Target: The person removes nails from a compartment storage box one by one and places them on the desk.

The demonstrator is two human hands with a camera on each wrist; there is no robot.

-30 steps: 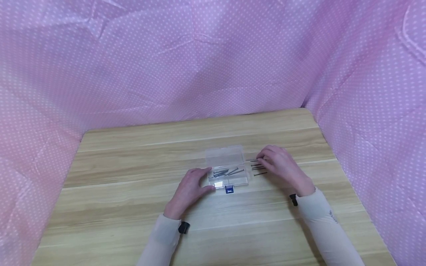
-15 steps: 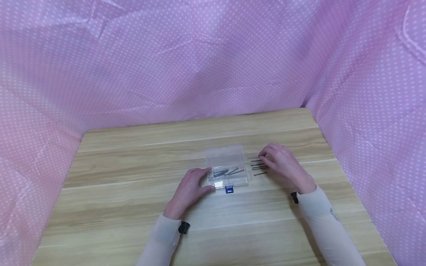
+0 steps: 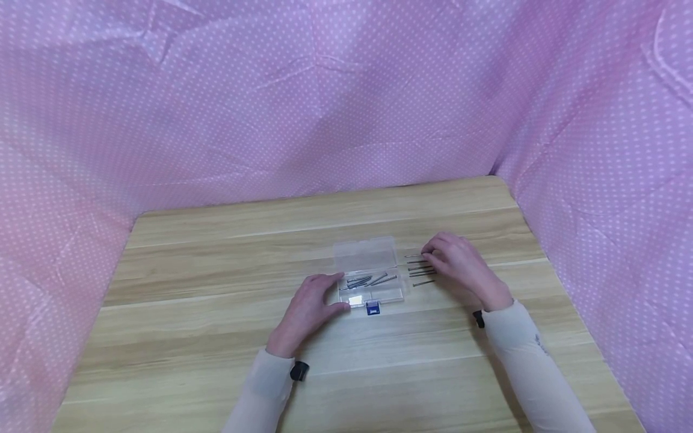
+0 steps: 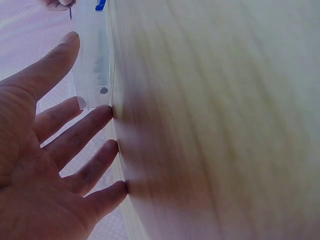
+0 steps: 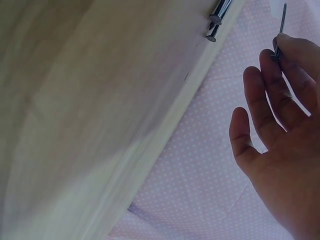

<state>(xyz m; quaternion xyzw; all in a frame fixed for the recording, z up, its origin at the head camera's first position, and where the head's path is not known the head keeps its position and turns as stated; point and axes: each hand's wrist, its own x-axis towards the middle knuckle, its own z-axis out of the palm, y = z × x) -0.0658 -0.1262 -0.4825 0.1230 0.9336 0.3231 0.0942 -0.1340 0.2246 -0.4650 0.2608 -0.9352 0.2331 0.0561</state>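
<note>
A small clear plastic box (image 3: pixel 379 291) with a blue latch (image 3: pixel 373 308) lies open on the wooden table (image 3: pixel 216 270), its lid (image 3: pixel 365 254) folded back. Several nails (image 3: pixel 368 280) lie inside it. My left hand (image 3: pixel 335 291) rests flat at the box's left end, with straight fingers touching it; the left wrist view shows the thumb (image 4: pixel 55 60) along the box (image 4: pixel 92 60). To the right of the box lies a row of loose nails (image 3: pixel 421 275). My right hand (image 3: pixel 430 255) pinches one thin nail (image 5: pixel 281 20) by its head, just above that row.
Pink dotted cloth (image 3: pixel 325 90) walls in the table at the back and both sides. The table's right edge (image 3: pixel 541 240) runs close to my right hand. Two nail heads (image 5: pixel 215 25) show at the table's edge in the right wrist view.
My right hand has shifted slightly up and away over the loose nails, with one nail now raised in its fingertips. The left hand and the box have stayed put.
</note>
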